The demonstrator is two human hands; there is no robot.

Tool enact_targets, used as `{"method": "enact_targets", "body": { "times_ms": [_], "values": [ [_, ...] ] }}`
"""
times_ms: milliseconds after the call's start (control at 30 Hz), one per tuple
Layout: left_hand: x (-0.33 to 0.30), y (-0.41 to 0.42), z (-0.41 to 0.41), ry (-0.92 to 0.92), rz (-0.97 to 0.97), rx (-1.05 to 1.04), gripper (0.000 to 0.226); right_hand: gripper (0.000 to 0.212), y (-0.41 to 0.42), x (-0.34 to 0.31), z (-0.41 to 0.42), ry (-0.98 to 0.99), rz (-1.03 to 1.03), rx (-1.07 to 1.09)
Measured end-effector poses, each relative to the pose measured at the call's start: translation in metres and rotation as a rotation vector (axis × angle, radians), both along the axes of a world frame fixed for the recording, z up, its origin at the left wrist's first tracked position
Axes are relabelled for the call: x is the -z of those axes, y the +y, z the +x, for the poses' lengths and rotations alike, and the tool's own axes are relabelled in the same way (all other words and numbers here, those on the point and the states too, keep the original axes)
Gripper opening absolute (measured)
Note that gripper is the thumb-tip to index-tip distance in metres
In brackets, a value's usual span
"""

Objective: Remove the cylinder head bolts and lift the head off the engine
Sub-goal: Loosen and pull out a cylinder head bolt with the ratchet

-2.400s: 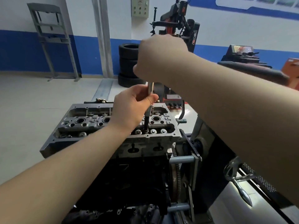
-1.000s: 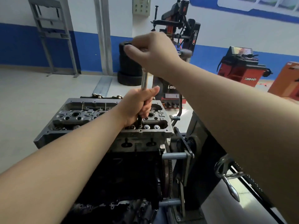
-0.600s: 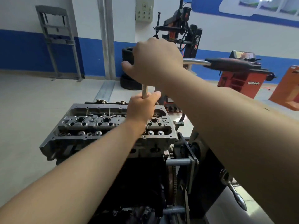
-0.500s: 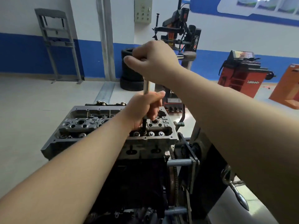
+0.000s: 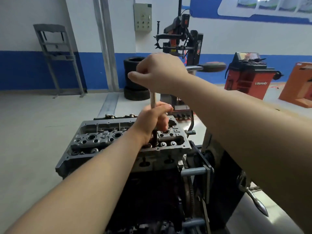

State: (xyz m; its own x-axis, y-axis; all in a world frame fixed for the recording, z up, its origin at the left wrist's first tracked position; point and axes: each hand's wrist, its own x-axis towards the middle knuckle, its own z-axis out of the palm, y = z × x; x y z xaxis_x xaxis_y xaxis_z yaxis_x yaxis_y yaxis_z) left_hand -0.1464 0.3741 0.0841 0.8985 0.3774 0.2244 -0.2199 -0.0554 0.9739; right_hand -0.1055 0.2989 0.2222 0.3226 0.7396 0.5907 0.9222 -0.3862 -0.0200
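Observation:
The grey aluminium cylinder head (image 5: pixel 104 137) sits on the dark engine block (image 5: pixel 152 191), which is mounted on a stand. A long chrome extension bar (image 5: pixel 152 100) stands upright, its socket down in a bolt hole near the head's front right. My left hand (image 5: pixel 152 122) grips the lower part of the bar just above the head. My right hand (image 5: pixel 160 73) holds the ratchet's top end, and the ratchet handle (image 5: pixel 207 67) sticks out to the right, blurred. The bolt itself is hidden under the socket.
The engine stand's frame and crank handle (image 5: pixel 253 198) lie at the right. Behind are stacked tyres (image 5: pixel 133 78), a tyre changer (image 5: pixel 182 39), a red wheel balancer (image 5: pixel 248 76), an orange cabinet (image 5: pixel 298 85) and a grey rack (image 5: pixel 55 54) against the blue-and-white wall.
The ratchet handle has swung round repeatedly above the bar and now points right again. My left hand has kept its hold low on the bar. The camera view shifted slightly.

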Motion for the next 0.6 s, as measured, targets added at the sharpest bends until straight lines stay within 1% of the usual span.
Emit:
{"method": "enact_targets", "body": {
  "times_ms": [33, 67, 100, 133, 167, 233, 267, 300, 333, 367, 400, 433, 467, 500, 533, 567, 600],
  "values": [
    [0.001, 0.008, -0.002, 0.028, 0.002, 0.103, 0.031, 0.047, -0.003, -0.002, 0.003, 0.166, 0.017, -0.106],
    [0.002, 0.012, -0.002, 0.057, 0.013, 0.142, 0.038, 0.045, -0.005, -0.002, 0.003, 0.289, 0.043, -0.173],
    [0.003, 0.011, 0.000, 0.071, 0.016, 0.119, 0.046, 0.044, -0.003, -0.001, 0.004, 0.340, 0.068, -0.187],
    [0.003, 0.006, 0.004, 0.078, 0.011, 0.036, 0.051, 0.043, 0.000, -0.001, 0.004, 0.317, 0.080, -0.146],
    [0.003, -0.003, 0.008, 0.088, 0.008, -0.109, 0.054, 0.042, 0.004, 0.000, 0.004, 0.241, 0.084, -0.056],
    [0.003, -0.024, 0.021, 0.111, 0.051, -0.514, 0.056, 0.034, 0.008, 0.002, 0.002, 0.039, 0.074, 0.210],
    [0.005, -0.034, 0.027, 0.125, 0.086, -0.691, 0.056, 0.028, 0.009, 0.003, -0.001, -0.038, 0.048, 0.303],
    [0.007, -0.041, 0.031, 0.141, 0.116, -0.816, 0.054, 0.023, 0.010, 0.003, -0.003, -0.100, 0.012, 0.353],
    [0.010, -0.045, 0.033, 0.138, 0.129, -0.875, 0.052, 0.017, 0.009, 0.003, -0.005, -0.139, -0.028, 0.371],
    [0.011, -0.044, 0.033, 0.122, 0.127, -0.841, 0.049, 0.016, 0.007, 0.002, -0.004, -0.154, -0.054, 0.364],
    [0.012, -0.037, 0.031, 0.102, 0.115, -0.728, 0.045, 0.020, 0.004, 0.002, -0.002, -0.155, -0.057, 0.340],
    [0.011, -0.027, 0.028, 0.086, 0.081, -0.541, 0.038, 0.027, -0.001, 0.003, 0.003, -0.147, -0.049, 0.301],
    [0.006, -0.016, 0.021, 0.077, 0.041, -0.304, 0.032, 0.033, -0.005, 0.003, 0.008, -0.118, -0.038, 0.228],
    [0.002, -0.003, 0.013, 0.076, 0.025, -0.091, 0.031, 0.037, -0.008, 0.003, 0.011, -0.054, -0.026, 0.120],
    [-0.002, 0.007, 0.006, 0.096, 0.056, 0.052, 0.036, 0.040, -0.011, 0.003, 0.013, 0.053, 0.002, -0.007],
    [-0.006, 0.012, 0.002, 0.116, 0.116, 0.135, 0.041, 0.041, -0.015, 0.003, 0.013, 0.187, 0.044, -0.127],
    [-0.008, 0.014, 0.000, 0.124, 0.167, 0.171, 0.045, 0.042, -0.016, 0.003, 0.013, 0.298, 0.085, -0.208]
  ]
}}
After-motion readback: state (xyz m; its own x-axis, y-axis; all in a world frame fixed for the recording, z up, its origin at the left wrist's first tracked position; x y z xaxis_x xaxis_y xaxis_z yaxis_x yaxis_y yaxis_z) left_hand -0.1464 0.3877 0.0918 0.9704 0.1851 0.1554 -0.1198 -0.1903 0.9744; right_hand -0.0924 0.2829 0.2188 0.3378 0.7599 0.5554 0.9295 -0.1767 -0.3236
